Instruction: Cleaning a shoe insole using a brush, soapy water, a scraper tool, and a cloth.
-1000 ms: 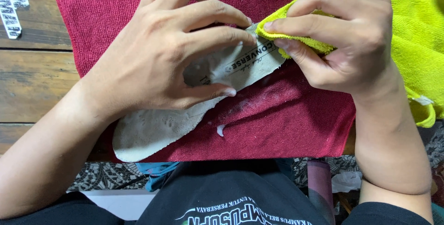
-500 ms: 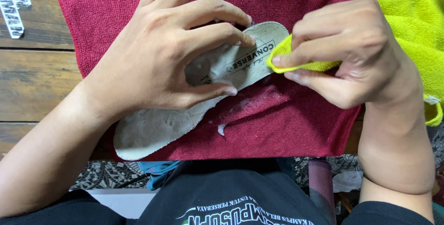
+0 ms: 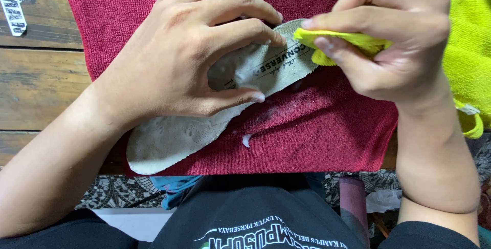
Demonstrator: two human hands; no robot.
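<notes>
Insole (image 3: 179, 136): grey, worn, soapy | left grip (image 3: 194, 59): pins insole | right grip (image 3: 388, 44): pinches yellow cloth (image 3: 470, 59)

cloth, foam and worn wood

the insole (image 3: 174, 139) under my left hand (image 3: 174, 65) looks like matt, pale grey foam, its surface mottled and a little rough, with damp sheen near the heel. the yellow cloth (image 3: 470, 59) pinched in my right hand (image 3: 394, 44) is soft, fuzzy microfibre. the red towel (image 3: 327, 126) is looped terry, wet with foam specks. the bench (image 3: 41, 85) is dull, grainy wooden planks.
</notes>
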